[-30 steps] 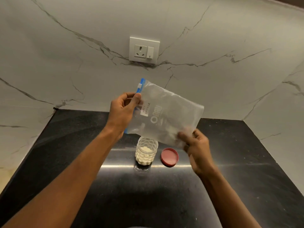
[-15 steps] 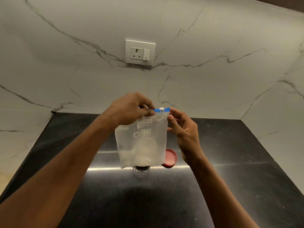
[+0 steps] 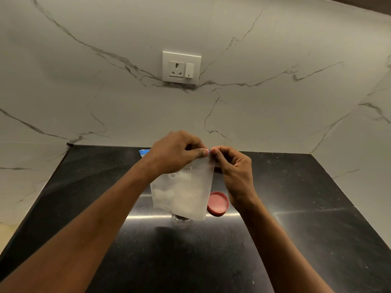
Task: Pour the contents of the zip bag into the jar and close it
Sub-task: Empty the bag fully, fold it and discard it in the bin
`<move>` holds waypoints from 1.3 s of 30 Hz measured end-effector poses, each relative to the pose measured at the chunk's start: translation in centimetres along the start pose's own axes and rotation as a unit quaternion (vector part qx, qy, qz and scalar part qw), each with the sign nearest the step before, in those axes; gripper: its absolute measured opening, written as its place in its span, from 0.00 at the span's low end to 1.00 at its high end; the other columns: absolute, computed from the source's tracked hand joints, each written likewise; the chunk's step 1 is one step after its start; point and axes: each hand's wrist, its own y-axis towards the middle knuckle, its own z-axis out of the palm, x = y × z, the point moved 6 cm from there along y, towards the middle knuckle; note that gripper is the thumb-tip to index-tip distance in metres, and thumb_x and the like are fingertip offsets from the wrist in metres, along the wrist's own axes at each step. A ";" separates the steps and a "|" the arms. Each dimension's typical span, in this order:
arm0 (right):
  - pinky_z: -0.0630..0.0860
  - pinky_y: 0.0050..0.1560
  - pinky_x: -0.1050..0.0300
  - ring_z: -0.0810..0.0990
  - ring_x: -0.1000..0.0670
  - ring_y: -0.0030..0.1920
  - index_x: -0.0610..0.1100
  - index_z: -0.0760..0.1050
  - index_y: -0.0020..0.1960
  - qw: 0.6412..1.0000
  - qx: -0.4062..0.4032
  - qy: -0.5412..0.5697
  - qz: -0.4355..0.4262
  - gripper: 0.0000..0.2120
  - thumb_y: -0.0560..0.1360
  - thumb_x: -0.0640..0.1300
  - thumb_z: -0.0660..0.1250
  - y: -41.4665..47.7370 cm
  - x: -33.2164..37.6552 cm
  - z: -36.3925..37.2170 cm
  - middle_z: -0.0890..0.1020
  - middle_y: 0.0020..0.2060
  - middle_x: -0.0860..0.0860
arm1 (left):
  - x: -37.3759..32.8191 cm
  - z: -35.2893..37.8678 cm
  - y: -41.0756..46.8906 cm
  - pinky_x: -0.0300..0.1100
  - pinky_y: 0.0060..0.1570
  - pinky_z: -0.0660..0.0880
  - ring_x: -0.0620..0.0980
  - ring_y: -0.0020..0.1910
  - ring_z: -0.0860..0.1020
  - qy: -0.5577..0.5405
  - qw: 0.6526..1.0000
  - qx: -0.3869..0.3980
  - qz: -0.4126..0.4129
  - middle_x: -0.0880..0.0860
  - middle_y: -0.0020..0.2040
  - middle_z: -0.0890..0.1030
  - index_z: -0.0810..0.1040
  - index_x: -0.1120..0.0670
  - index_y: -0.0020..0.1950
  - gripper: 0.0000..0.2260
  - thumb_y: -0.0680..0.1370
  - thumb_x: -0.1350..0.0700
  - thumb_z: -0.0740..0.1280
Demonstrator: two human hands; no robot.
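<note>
Pinching the blue top edge of the zip bag point(image 3: 190, 191) with our left hand point(image 3: 175, 153) and right hand point(image 3: 234, 170), we hang it before the jar point(image 3: 179, 219); the red lid point(image 3: 218, 203) lies on the desk point(image 3: 296, 229) beside it.

My bag point(image 3: 191, 195) is frosted clear plastic with a blue zip strip and pale print, white contents showing through. The lid point(image 3: 219, 203) is red-pink. The bench point(image 3: 296, 208) is glossy black, flecked white. The wall point(image 3: 105, 92) is off-white marble, veined grey; the socket point(image 3: 181, 67) is white.
</note>
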 end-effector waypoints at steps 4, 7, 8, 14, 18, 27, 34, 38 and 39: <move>0.85 0.48 0.55 0.86 0.50 0.46 0.47 0.84 0.51 1.000 -0.024 0.000 0.012 0.06 0.81 0.42 0.68 0.0 0.0 -0.7 0.87 0.44 0.51 | 0.8 -0.7 -0.2 0.57 0.50 0.83 0.47 0.44 0.83 0.019 0.999 -0.021 -0.018 0.44 0.43 0.86 0.88 0.46 0.56 0.09 0.81 0.45 0.71; 0.84 0.47 0.54 0.85 0.52 0.43 0.45 0.84 0.50 0.999 -0.042 0.012 0.029 0.05 0.81 0.43 0.69 0.3 0.0 -1.4 0.87 0.41 0.52 | 2.1 -1.8 -0.5 0.51 0.48 0.82 0.43 0.43 0.82 0.023 0.998 -0.024 -0.044 0.41 0.41 0.85 0.88 0.44 0.54 0.08 0.80 0.44 0.71; 0.84 0.47 0.54 0.85 0.52 0.43 0.45 0.84 0.50 0.998 -0.045 0.015 0.032 0.05 0.81 0.43 0.69 0.4 0.0 -1.7 0.87 0.41 0.52 | 2.5 -2.2 -0.6 0.51 0.49 0.82 0.42 0.43 0.82 0.024 0.998 -0.024 -0.053 0.40 0.41 0.86 0.88 0.43 0.54 0.08 0.80 0.44 0.71; 0.85 0.44 0.56 0.86 0.52 0.43 0.43 0.84 0.51 0.996 -0.053 0.045 0.054 0.06 0.80 0.43 0.69 0.5 0.1 -2.7 0.88 0.41 0.51 | 4.2 -3.5 -1.8 0.54 0.57 0.82 0.41 0.49 0.84 -0.009 0.997 -0.024 -0.074 0.40 0.47 0.87 0.88 0.44 0.56 0.08 0.80 0.45 0.72; 0.83 0.42 0.58 0.86 0.52 0.43 0.43 0.84 0.51 0.995 -0.062 0.055 0.063 0.06 0.81 0.43 0.69 0.6 0.0 -3.2 0.88 0.42 0.50 | 5.0 -3.8 -2.5 0.55 0.58 0.82 0.46 0.50 0.85 -0.046 0.995 -0.032 -0.086 0.43 0.48 0.88 0.88 0.46 0.57 0.09 0.80 0.46 0.72; 0.84 0.44 0.57 0.87 0.51 0.44 0.49 0.87 0.47 0.992 -0.061 0.080 0.081 0.09 0.81 0.45 0.69 0.7 -0.4 -3.8 0.88 0.44 0.50 | 6.0 -4.5 -3.2 0.61 0.55 0.82 0.59 0.51 0.85 -0.061 0.993 -0.048 -0.088 0.51 0.47 0.89 0.87 0.43 0.54 0.06 0.79 0.45 0.72; 0.86 0.47 0.48 0.87 0.48 0.45 0.45 0.87 0.49 0.973 -0.042 0.183 0.134 0.08 0.74 0.48 0.73 1.4 -0.7 -3.4 0.88 0.46 0.47 | 7.8 0.5 -4.0 0.51 0.55 0.85 0.53 0.57 0.87 -0.350 0.932 0.015 -0.097 0.53 0.58 0.88 0.79 0.48 0.69 0.25 0.73 0.53 0.80; 0.86 0.53 0.44 0.87 0.45 0.54 0.40 0.83 0.62 0.968 -0.025 0.197 0.153 0.18 0.78 0.50 0.70 1.7 -1.2 -2.9 0.87 0.55 0.44 | 9.4 3.5 -4.3 0.50 0.48 0.86 0.56 0.53 0.88 -0.404 0.900 -0.054 -0.155 0.54 0.53 0.89 0.87 0.52 0.56 0.12 0.73 0.53 0.80; 0.85 0.55 0.42 0.86 0.43 0.58 0.42 0.81 0.65 0.972 0.003 0.176 0.156 0.20 0.80 0.53 0.69 1.5 -1.3 -2.5 0.86 0.59 0.43 | 9.8 3.6 -4.3 0.50 0.48 0.86 0.57 0.53 0.88 -0.422 0.888 -0.075 -0.165 0.55 0.52 0.89 0.88 0.53 0.55 0.11 0.74 0.54 0.80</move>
